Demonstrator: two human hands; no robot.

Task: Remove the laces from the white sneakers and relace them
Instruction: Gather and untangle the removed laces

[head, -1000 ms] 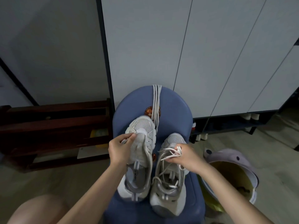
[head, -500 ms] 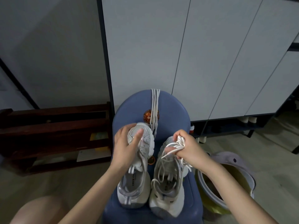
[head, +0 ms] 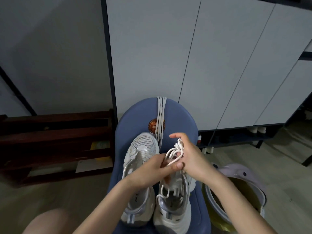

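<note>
Two white mesh sneakers stand side by side on a rounded blue stool (head: 138,115). Above the right sneaker (head: 173,211), the right hand (head: 192,157) grips a looped bundle of white cord lace (head: 175,151), while the left hand (head: 152,169) pinches one strand. The left sneaker (head: 140,149) is laceless; a removed lace (head: 161,114) drapes over the stool's far edge.
</note>
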